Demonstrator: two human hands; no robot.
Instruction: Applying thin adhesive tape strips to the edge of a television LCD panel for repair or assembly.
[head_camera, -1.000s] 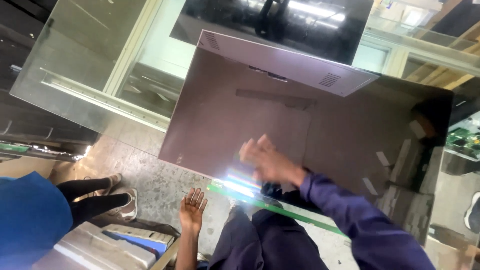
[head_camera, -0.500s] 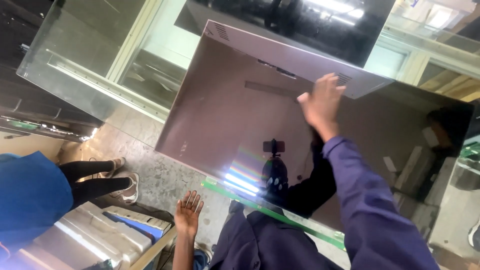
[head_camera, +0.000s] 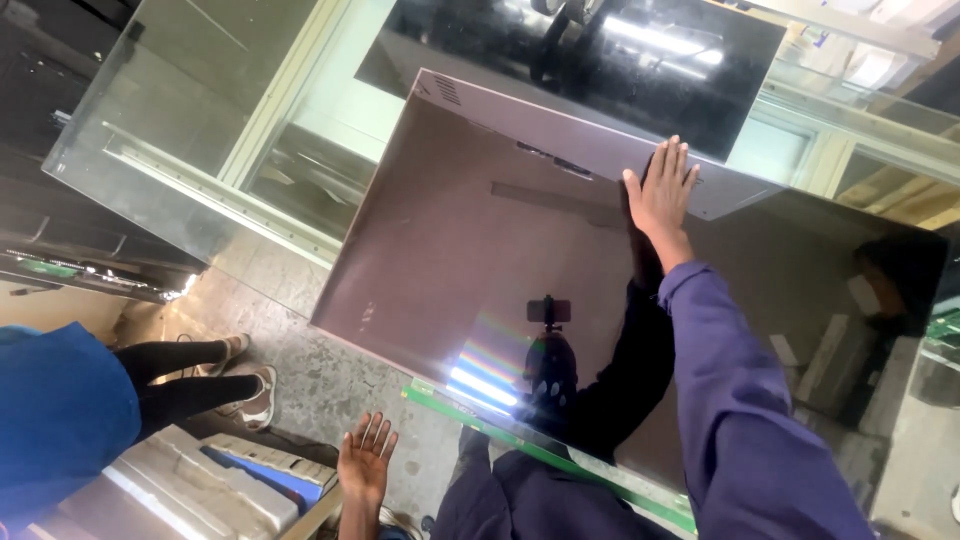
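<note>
Since half a second ago the right hand (head_camera: 661, 192) has slid farther up the large glossy dark panel (head_camera: 480, 260) and now lies flat on it near the far edge, while the left hand (head_camera: 365, 460) has hardly shifted.

At the far left, another person in a blue top (head_camera: 55, 420) and black leggings stands on the concrete floor (head_camera: 320, 375), sandalled feet beside a grey metal surface (head_camera: 170, 490) at the near left corner. Just right of that, the left hand hangs low with its palm up, fingers spread wide and holding nothing, apart from the panel. The panel fills the middle of the view, tilted, its near edge running along a green strip (head_camera: 520, 440), and its shine mirrors the wearer and a head-mounted camera. Farther right, the right hand presses the panel's upper part, fingers straight and close together, gripping nothing, the purple sleeve (head_camera: 740, 400) trailing down to the near right. Beyond the panel's far edge sits a second black glossy screen (head_camera: 620, 60), with pale glass-fronted frames (head_camera: 230, 140) to the left behind.
</note>
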